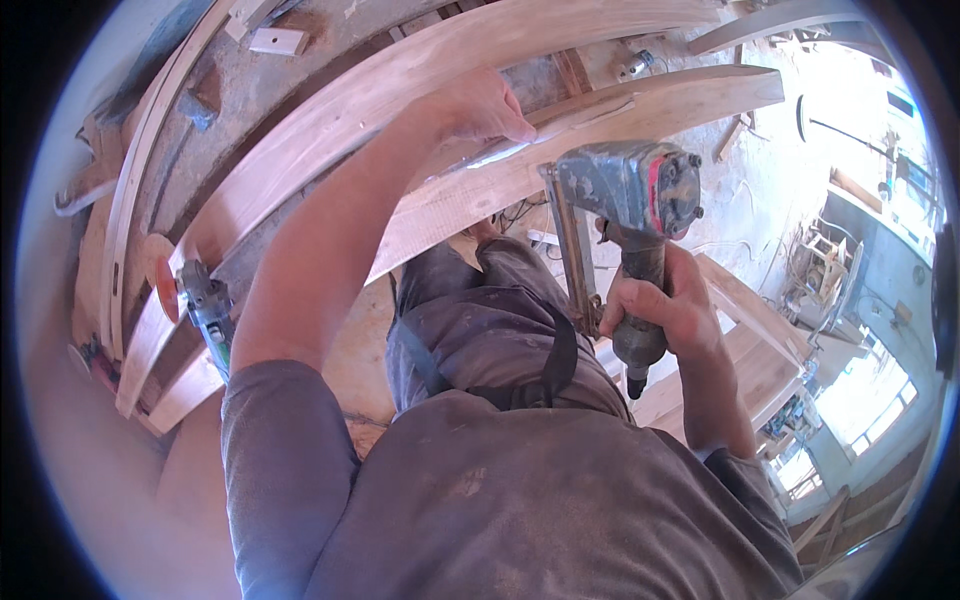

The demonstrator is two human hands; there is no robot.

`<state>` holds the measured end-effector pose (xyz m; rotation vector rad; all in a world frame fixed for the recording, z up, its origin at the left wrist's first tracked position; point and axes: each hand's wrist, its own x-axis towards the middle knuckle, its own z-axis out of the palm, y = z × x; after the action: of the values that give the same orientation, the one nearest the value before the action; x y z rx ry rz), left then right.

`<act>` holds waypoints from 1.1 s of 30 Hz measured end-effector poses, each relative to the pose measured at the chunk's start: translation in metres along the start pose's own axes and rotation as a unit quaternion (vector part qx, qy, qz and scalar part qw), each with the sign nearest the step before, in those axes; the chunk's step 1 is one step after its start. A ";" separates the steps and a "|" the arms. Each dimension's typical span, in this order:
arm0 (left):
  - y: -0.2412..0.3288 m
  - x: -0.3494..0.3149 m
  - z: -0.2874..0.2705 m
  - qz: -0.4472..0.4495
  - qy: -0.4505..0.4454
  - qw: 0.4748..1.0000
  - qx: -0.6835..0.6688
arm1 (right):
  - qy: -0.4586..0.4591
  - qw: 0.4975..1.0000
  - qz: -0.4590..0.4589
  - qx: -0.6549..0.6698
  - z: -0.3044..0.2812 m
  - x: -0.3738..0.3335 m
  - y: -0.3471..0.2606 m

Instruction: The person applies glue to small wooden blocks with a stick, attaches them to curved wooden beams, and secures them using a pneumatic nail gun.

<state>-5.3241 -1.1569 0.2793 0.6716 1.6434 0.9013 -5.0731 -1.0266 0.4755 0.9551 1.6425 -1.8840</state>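
My right hand is wrapped round the handle of a grey nail gun with a red band at its head. The gun is held up to the right of my body, its long narrow magazine slanting down beside the beam. My left hand is closed over a long curved wooden beam, thumb and fingertips drawn together at its upper edge. Whether anything small is between those fingers I cannot make out. Beyond it runs a second, paler curved beam, partly hidden by my left forearm.
An angle grinder with an orange disc rests at the left, near the beams' ends. A small wood block lies at the far left. Another small tool sits beyond the near beam. Wooden boards stand at the right.
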 end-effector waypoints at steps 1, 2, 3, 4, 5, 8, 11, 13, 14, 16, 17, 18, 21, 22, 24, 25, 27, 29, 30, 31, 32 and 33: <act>0.001 0.002 0.002 0.004 0.002 1.000 0.013 | 0.001 1.000 0.004 0.005 0.004 0.001 0.000; 0.002 0.004 0.001 0.001 -0.004 1.000 0.023 | -0.001 1.000 0.004 0.008 0.007 0.002 0.000; 0.003 0.006 -0.001 -0.003 -0.009 0.999 0.034 | -0.004 1.000 0.004 0.011 0.011 0.004 0.000; 0.007 0.008 -0.001 -0.006 -0.017 0.999 0.042 | -0.003 1.000 0.006 0.014 0.013 0.005 0.000; 0.011 0.010 0.000 -0.005 -0.023 0.998 0.064 | -0.004 0.999 0.013 0.035 0.017 0.006 -0.001; 0.020 0.017 -0.002 -0.005 -0.043 0.992 0.118 | 0.000 0.998 0.028 0.049 0.027 0.009 0.000; 0.023 0.022 -0.003 -0.006 -0.073 0.985 0.158 | 0.016 0.999 0.027 0.015 0.037 0.016 -0.005; 0.025 0.026 -0.003 0.018 -0.079 0.975 0.209 | 0.019 0.999 0.032 0.008 0.039 0.019 -0.008; 0.028 0.028 -0.003 0.013 -0.092 0.968 0.232 | 0.022 0.999 0.032 0.006 0.040 0.020 -0.008; 0.038 0.033 -0.003 0.004 -0.116 0.953 0.280 | 0.029 0.999 0.035 0.010 0.042 0.022 -0.008; 0.042 0.033 -0.005 -0.010 -0.133 0.954 0.269 | 0.032 0.999 0.037 0.017 0.043 0.023 -0.009; 0.046 0.033 -0.006 -0.025 -0.148 0.954 0.258 | 0.036 0.998 0.039 0.023 0.044 0.024 -0.009; 0.054 0.037 -0.009 -0.044 -0.191 0.954 0.228 | 0.036 0.998 0.034 0.046 0.046 0.028 -0.006; 0.052 0.039 -0.008 -0.048 -0.205 0.954 0.215 | 0.032 0.998 0.034 0.042 0.045 0.029 -0.006; 0.043 0.047 -0.008 -0.018 -0.217 0.951 0.219 | 0.022 0.999 0.034 0.031 0.044 0.034 -0.007; 0.044 0.049 -0.007 -0.001 -0.227 0.949 0.220 | 0.027 0.998 0.039 0.038 0.044 0.035 -0.008; 0.046 0.055 -0.010 -0.013 -0.261 0.946 0.190 | 0.037 0.997 0.049 0.053 0.045 0.037 -0.013; 0.047 0.055 -0.012 -0.023 -0.268 0.948 0.169 | 0.038 0.997 0.044 0.047 0.047 0.039 -0.015; 0.047 0.054 -0.011 -0.027 -0.265 0.950 0.164 | 0.039 0.997 0.042 0.044 0.047 0.040 -0.015; 0.047 0.054 -0.013 -0.031 -0.260 0.952 0.159 | 0.039 0.997 0.043 0.047 0.047 0.041 -0.013; 0.047 0.052 -0.013 -0.022 -0.253 0.953 0.165 | 0.039 0.997 0.044 0.051 0.046 0.043 -0.008; 0.047 0.050 -0.012 -0.013 -0.246 0.954 0.171 | 0.039 0.997 0.045 0.054 0.046 0.044 -0.006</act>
<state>-5.3494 -1.0931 0.2933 1.0181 1.3547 0.3815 -5.1154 -1.0661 0.4486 1.1403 1.5275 -1.9128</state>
